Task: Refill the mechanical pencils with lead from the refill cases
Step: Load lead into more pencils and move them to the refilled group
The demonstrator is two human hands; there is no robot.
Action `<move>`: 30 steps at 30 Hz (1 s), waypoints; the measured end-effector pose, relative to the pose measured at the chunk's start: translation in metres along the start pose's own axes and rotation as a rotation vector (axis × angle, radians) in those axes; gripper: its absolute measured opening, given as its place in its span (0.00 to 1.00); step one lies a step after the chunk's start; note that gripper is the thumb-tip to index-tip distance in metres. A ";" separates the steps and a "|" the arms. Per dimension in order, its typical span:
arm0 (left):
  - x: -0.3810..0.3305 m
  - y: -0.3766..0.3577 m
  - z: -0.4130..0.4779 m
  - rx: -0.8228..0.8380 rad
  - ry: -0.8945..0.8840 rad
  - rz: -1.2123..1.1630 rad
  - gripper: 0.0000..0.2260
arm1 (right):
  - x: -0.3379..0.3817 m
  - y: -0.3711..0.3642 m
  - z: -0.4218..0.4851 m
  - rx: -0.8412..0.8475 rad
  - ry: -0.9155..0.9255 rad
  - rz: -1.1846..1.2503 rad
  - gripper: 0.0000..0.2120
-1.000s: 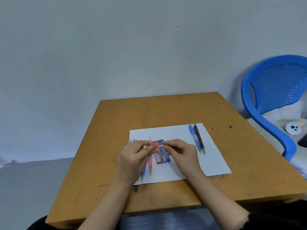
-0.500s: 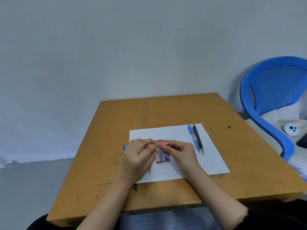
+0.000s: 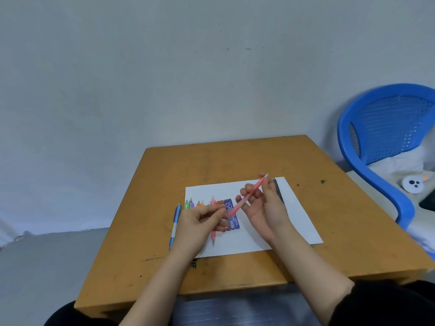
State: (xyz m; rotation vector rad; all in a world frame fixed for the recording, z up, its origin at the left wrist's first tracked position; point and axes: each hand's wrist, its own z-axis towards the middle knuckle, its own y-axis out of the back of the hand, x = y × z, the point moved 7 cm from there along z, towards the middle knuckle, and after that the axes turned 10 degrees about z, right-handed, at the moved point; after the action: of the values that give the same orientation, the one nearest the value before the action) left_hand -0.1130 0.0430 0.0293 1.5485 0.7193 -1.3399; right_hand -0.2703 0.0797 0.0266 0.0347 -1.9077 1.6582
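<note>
Bare room is left along the far edge of the orange-brown wooden table (image 3: 223,161). The left edge of the white paper sheet (image 3: 299,220) is crowded by a row of coloured plastic pencils (image 3: 191,204).

"What is far away?"
"A plain pale wall (image 3: 164,78)."
"And nearer?"
"A brown wooden table (image 3: 235,161) with dark marks. A blue plastic chair (image 3: 388,128) stands at its right. Grey floor (image 3: 47,267) shows on the left."
</note>
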 end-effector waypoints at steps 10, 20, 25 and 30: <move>0.020 -0.035 -0.021 0.353 0.526 -0.562 0.30 | -0.005 -0.001 0.009 -0.154 -0.155 0.244 0.28; 0.023 -0.044 -0.036 0.609 0.546 -0.959 0.41 | -0.009 0.005 0.013 -0.179 -0.171 0.251 0.27; 0.023 -0.046 -0.033 0.626 0.525 -0.939 0.43 | -0.008 0.009 0.019 -0.187 -0.168 0.254 0.26; 0.023 -0.047 -0.032 0.626 0.501 -0.870 0.41 | -0.010 0.009 0.022 -0.186 -0.184 0.284 0.28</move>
State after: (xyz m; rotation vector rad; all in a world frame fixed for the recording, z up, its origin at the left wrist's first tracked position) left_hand -0.1354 0.0870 -0.0068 2.2389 1.5070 -1.9439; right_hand -0.2749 0.0577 0.0130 -0.1713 -2.2869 1.6978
